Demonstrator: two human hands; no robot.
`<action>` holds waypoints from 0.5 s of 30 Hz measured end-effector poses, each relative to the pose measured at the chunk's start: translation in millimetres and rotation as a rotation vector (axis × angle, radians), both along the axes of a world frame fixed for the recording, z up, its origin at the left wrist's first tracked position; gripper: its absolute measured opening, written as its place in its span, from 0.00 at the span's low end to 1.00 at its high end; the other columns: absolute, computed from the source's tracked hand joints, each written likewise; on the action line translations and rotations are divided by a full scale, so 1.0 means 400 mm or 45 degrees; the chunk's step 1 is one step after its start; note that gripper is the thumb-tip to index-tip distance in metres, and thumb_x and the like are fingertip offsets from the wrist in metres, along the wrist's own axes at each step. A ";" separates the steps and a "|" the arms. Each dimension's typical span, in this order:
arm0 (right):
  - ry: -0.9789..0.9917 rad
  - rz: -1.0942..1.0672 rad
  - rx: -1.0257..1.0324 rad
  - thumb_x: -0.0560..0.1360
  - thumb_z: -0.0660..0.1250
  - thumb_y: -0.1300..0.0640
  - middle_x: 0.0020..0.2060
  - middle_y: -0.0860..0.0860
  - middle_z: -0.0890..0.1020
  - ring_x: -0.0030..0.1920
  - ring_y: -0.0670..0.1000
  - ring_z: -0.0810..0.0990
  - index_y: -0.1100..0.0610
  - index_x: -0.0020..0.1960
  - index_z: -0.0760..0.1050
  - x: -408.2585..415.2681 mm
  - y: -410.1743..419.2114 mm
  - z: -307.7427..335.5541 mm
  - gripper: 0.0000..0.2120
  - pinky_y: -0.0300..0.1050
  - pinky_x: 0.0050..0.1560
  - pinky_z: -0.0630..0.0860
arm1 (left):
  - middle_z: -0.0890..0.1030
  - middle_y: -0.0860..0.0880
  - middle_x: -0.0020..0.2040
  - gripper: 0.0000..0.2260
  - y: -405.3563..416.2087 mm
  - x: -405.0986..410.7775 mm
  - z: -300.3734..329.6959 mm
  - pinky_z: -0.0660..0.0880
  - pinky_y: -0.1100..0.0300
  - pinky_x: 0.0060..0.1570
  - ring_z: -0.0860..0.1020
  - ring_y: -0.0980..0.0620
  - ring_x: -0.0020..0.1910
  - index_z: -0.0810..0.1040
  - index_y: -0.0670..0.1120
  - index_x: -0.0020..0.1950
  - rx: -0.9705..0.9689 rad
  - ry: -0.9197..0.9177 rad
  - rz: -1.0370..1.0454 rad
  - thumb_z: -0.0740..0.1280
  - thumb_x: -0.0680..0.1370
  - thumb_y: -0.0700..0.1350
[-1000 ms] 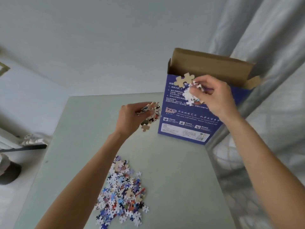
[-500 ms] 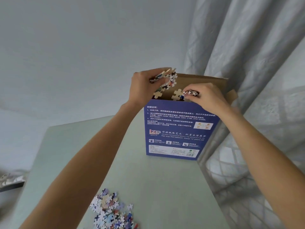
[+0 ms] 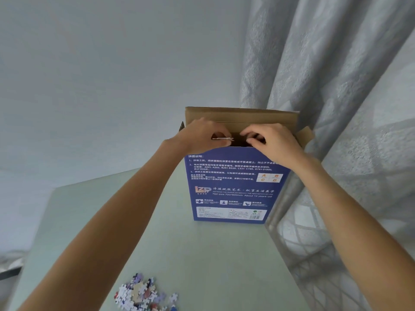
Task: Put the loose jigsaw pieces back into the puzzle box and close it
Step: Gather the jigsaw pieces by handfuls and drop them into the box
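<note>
Head view, centre frame: left hand pinches flat pieces and right hand curls, contents unseen, over open puzzle box; next, release inside, then fetch the heap at the bottom.

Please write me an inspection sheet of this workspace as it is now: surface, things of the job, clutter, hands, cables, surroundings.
Surface: pale green table top, box and pieces on it.
Job's things: blue cardboard puzzle box stands upright, brown top flap raised, mouth open. Heap of loose multicoloured jigsaw pieces lies at the near edge, partly cut off by the frame.
Clutter: nothing seen.
Hands: left hand at the box mouth pinches a few flat pieces; right hand at the mouth, fingers curled, contents cannot be told.
Cables: nothing seen.
Surroundings: grey patterned curtain to the right; plain pale wall behind.
</note>
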State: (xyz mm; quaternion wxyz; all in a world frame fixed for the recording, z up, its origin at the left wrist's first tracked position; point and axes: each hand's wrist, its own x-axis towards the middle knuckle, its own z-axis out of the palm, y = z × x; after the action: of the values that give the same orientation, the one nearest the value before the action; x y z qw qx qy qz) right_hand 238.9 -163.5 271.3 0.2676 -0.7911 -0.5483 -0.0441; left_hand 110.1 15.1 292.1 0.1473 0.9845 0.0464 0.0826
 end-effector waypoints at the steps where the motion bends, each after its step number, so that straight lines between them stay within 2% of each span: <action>1: -0.009 -0.007 0.003 0.75 0.66 0.57 0.44 0.42 0.83 0.44 0.46 0.80 0.49 0.55 0.78 -0.001 -0.001 0.000 0.09 0.49 0.47 0.78 | 0.82 0.55 0.50 0.10 0.000 -0.001 -0.003 0.73 0.56 0.53 0.78 0.56 0.48 0.80 0.53 0.55 -0.019 -0.011 0.016 0.65 0.76 0.53; 6: 0.037 0.028 0.085 0.75 0.66 0.54 0.43 0.44 0.83 0.42 0.44 0.81 0.50 0.55 0.79 -0.022 0.001 0.016 0.09 0.50 0.45 0.80 | 0.83 0.53 0.45 0.06 -0.008 -0.016 -0.003 0.76 0.58 0.49 0.78 0.57 0.44 0.82 0.51 0.49 -0.070 -0.152 0.121 0.69 0.73 0.47; 9: 0.017 0.049 0.147 0.75 0.66 0.54 0.42 0.44 0.83 0.42 0.43 0.81 0.51 0.54 0.79 -0.046 0.008 0.023 0.09 0.49 0.45 0.80 | 0.83 0.51 0.44 0.07 -0.012 -0.020 -0.004 0.74 0.63 0.45 0.78 0.57 0.39 0.81 0.48 0.50 -0.031 -0.277 0.177 0.71 0.73 0.45; 12: -0.126 0.040 0.187 0.76 0.66 0.55 0.42 0.45 0.83 0.41 0.45 0.81 0.52 0.53 0.79 -0.072 0.012 0.016 0.08 0.50 0.41 0.80 | 0.82 0.52 0.41 0.06 -0.022 -0.041 -0.005 0.76 0.58 0.41 0.80 0.53 0.38 0.81 0.48 0.50 0.130 -0.412 0.147 0.67 0.75 0.46; 15: -0.357 0.042 0.404 0.76 0.64 0.57 0.41 0.47 0.83 0.40 0.48 0.80 0.55 0.53 0.80 -0.129 0.011 0.000 0.08 0.46 0.38 0.78 | 0.82 0.54 0.38 0.08 -0.039 -0.118 -0.028 0.76 0.60 0.33 0.80 0.53 0.36 0.81 0.49 0.49 0.271 -0.768 0.114 0.65 0.76 0.49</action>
State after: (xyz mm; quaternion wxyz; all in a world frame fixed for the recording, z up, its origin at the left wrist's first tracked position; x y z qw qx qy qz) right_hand 187.2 -159.1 271.5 0.3106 -0.7159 -0.5794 -0.2352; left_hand 62.7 -0.5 280.9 0.0467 0.9226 0.0349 0.3814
